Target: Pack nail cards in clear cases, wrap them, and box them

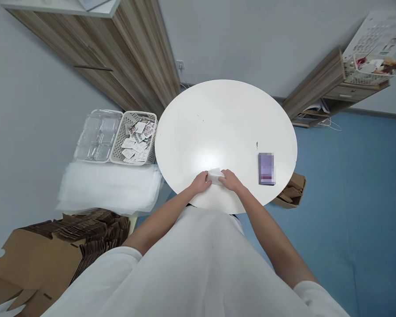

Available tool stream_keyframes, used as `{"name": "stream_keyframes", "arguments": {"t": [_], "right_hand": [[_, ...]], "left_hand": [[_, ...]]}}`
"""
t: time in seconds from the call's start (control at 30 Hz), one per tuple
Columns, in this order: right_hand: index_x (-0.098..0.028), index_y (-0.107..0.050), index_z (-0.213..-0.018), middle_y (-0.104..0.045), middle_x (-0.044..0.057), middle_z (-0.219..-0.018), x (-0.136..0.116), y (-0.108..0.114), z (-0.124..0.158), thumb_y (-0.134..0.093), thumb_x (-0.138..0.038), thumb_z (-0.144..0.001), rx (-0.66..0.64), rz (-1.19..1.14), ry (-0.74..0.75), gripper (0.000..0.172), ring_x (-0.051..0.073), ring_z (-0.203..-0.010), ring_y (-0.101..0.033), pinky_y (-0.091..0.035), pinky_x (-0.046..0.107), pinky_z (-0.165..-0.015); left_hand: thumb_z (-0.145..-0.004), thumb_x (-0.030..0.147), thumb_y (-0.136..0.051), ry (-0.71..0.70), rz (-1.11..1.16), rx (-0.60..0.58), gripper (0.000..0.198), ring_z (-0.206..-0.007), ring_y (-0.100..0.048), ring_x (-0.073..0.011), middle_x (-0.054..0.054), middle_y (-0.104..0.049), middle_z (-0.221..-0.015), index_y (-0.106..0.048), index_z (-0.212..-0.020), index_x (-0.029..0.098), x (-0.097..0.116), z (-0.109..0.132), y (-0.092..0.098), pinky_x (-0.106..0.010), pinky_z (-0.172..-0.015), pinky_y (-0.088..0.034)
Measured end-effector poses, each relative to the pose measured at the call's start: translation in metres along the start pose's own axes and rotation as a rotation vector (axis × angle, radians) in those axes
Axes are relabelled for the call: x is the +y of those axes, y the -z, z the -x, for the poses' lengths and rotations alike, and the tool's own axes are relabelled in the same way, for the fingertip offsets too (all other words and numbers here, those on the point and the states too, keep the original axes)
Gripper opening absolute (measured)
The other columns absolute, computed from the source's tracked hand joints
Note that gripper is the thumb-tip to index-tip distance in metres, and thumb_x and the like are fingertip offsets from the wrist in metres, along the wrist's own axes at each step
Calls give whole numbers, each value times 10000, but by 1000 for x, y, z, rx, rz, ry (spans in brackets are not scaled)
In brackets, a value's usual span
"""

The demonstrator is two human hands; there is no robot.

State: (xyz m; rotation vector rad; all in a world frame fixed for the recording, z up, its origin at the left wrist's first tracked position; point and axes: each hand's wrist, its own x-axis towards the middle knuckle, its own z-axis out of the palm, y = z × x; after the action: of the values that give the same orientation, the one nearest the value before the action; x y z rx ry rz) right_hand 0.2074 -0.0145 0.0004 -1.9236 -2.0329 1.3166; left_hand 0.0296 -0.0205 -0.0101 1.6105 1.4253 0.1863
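Observation:
Near the front edge of the round white table [224, 119], both hands hold a small folded white sheet [215, 177], thin and soft-looking. My left hand [200, 183] grips its left end, fingers closed round the edge. On the other side my right hand [230, 180] pinches the right end with thumb and fingers. Whether anything is wrapped inside the white sheet cannot be seen. Farther right on the tabletop lies a purple box-like item [266, 169], its face pixelated.
Left of the table stand a white basket of printed cards [116, 149], clear plastic trays [100, 136] and a stack of translucent white sheets [108, 187]. Flattened cardboard boxes [39, 259] fill the lower left. An open carton [288, 204] sits on the floor at right.

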Motion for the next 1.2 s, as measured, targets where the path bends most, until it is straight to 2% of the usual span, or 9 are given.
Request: {"name": "stream_keyframes", "arguments": {"t": [0.1,0.27,0.33,0.43,0.57,0.73,0.83,1.0,1.2], "right_hand": [[-194,-505,-978,-562,54,-906,4,-10,-1,-391,-324,-792,164,-131,-59,254,170,-766,-529,-424,271,-639],[-188,-328,-1225,-525,61,-1032,10,-27,5,-447,-315,-768,294,-302,-149,489,131,-692,-535,-452,290,-687],[-184,-311,-1237,-473,87,-1110,11,-33,12,-449,-293,-764,357,-285,-127,504,136,-731,-535,-457,306,-706],[-192,-375,-1194,-424,101,-1157,11,-43,23,-447,-252,-767,402,-214,4,437,179,-928,-502,-442,334,-793],[-196,-437,-1157,-389,105,-1184,9,-52,31,-464,-228,-758,353,-177,62,402,219,-1102,-404,-400,367,-886],[-224,-451,-1176,-398,82,-1191,10,-50,30,-459,-221,-752,303,-271,-20,424,221,-1137,-376,-372,386,-923],[-247,-486,-1168,-392,72,-1208,11,-44,32,-489,-276,-736,257,-368,-103,432,237,-1175,-344,-351,395,-946],[-296,-447,-1215,-382,52,-1253,13,-31,43,-539,-359,-699,174,-671,-226,527,217,-1118,-434,-430,337,-864],[-307,-413,-1237,-372,66,-1316,17,-14,58,-574,-395,-691,32,-892,-340,576,193,-1003,-533,-461,342,-805]], "left_hand": [[-735,214,-499,59,85,116,332,-749,-546,-143,-13,-558,-844,-449,-1063,209,-3,0,-5,-273,-702,-439],[-739,240,-516,168,77,209,398,-727,-562,-141,-10,-576,-840,-392,-1118,225,-2,-4,-10,-263,-657,-438],[-730,242,-522,153,35,239,409,-729,-557,-144,-22,-565,-885,-395,-1119,224,0,-6,-11,-265,-641,-439],[-726,215,-509,67,-20,276,386,-747,-543,-145,-53,-524,-993,-428,-1104,208,0,-7,-13,-276,-649,-449],[-760,185,-451,-3,-22,258,322,-749,-537,-144,-62,-515,-995,-479,-1081,190,-1,-9,-16,-291,-682,-458],[-763,188,-461,47,72,238,289,-755,-536,-134,-52,-543,-955,-515,-1047,175,-1,-15,-12,-284,-724,-457],[-769,231,-479,79,116,241,276,-827,-538,-143,-60,-543,-1010,-532,-1034,175,-1,-14,-9,-283,-758,-450],[-767,288,-512,150,161,263,335,-894,-534,-158,-72,-519,-1103,-519,-1088,194,-6,1,-9,-285,-764,-446],[-766,334,-524,322,269,264,348,-805,-552,-140,-58,-567,-1007,-530,-1087,200,-18,19,-8,-288,-762,-445]]}}
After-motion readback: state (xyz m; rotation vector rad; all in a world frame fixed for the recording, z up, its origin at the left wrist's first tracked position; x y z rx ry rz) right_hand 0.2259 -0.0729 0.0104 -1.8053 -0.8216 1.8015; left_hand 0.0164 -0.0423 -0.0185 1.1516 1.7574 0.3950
